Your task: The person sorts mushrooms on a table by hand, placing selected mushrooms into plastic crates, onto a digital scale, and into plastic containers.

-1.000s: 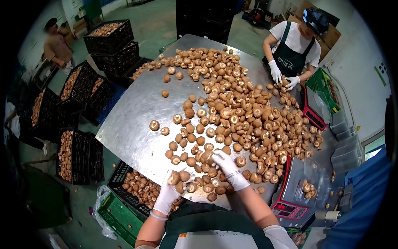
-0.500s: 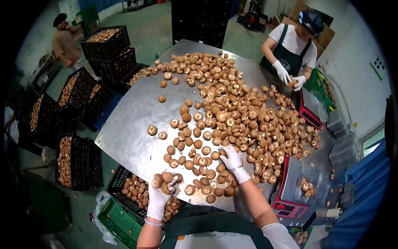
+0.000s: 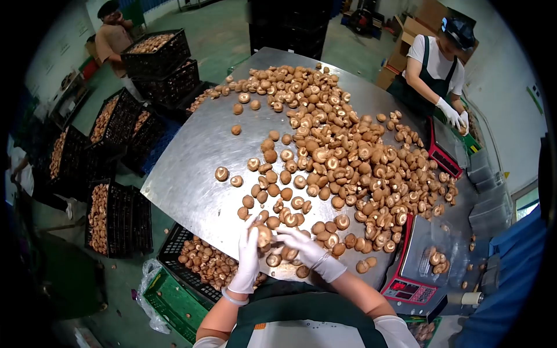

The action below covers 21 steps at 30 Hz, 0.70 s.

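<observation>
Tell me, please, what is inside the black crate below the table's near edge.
Brown mushrooms show in the black crate. The metal table and the gloved left hand cover part of it; what lies behind them, or under the top layer, cannot be seen.

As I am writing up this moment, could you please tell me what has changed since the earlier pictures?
The left hand, holding at least one mushroom, has moved inward, and the right hand has drawn back toward it. The co-worker's gloved hands have shifted right, past the far scale. The mushroom cluster on the near scale stayed put.
</observation>
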Each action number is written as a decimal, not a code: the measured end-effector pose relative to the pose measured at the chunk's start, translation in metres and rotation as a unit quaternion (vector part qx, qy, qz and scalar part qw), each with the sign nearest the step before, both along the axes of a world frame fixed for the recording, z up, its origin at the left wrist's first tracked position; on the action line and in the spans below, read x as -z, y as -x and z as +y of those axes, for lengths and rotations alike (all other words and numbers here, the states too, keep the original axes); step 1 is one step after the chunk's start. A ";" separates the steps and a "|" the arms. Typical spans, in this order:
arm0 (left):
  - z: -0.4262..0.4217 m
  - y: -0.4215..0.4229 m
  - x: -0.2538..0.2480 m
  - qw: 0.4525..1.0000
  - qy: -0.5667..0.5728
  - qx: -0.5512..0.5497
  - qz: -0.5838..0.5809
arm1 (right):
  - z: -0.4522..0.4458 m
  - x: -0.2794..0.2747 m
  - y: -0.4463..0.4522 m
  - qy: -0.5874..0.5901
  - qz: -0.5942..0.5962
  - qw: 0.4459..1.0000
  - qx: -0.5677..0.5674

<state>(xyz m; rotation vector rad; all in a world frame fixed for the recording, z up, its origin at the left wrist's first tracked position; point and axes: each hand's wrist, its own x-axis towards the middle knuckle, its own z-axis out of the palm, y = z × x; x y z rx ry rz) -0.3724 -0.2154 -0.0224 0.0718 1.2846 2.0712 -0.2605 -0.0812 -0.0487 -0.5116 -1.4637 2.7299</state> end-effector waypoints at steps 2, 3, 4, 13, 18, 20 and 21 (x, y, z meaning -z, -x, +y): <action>0.001 -0.005 0.003 0.932 0.146 0.055 0.328 | -0.013 -0.006 0.000 0.047 0.026 0.998 -0.021; -0.001 -0.010 0.001 0.872 0.186 0.084 0.445 | -0.019 -0.006 0.000 0.083 -0.001 0.997 -0.003; 0.000 -0.016 -0.002 0.881 0.175 0.127 0.421 | -0.024 -0.005 -0.002 0.116 -0.026 0.993 0.023; 0.014 -0.037 -0.013 0.790 0.182 0.246 0.531 | -0.033 -0.006 -0.034 0.181 0.053 0.970 0.151; 0.032 -0.057 -0.022 0.791 0.106 0.315 0.513 | -0.015 -0.015 -0.063 0.117 0.122 0.963 0.210; 0.041 -0.066 -0.018 0.808 0.071 0.335 0.479 | -0.009 -0.024 -0.087 0.126 0.116 0.955 0.241; 0.047 -0.072 -0.018 0.823 0.051 0.342 0.450 | -0.001 -0.040 -0.103 0.120 0.078 0.960 0.239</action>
